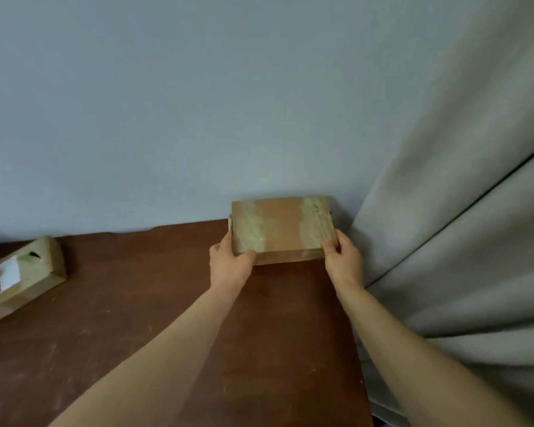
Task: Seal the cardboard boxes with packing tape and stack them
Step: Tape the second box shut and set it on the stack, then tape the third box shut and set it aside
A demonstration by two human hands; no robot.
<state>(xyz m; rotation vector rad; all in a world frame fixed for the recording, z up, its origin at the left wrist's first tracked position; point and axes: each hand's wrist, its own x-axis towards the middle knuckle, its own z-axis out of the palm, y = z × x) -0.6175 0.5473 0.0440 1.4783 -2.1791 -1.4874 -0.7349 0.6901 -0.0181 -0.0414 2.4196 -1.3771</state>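
A small flat cardboard box [282,226] with glossy tape bands across its top sits at the far right corner of the brown table [136,303], against the wall. My left hand [230,263] grips its near left corner, thumb on top. My right hand [342,257] grips its near right corner. A pale edge showing at the box's left side hints at another box beneath it; I cannot tell for sure. A second taped cardboard box [25,272] with a white label lies at the table's far left.
A pale blue-grey wall [198,118] runs right behind the table. A grey curtain [460,241] hangs along the table's right edge, close to my right hand. Bare scuffed tabletop lies between the two boxes.
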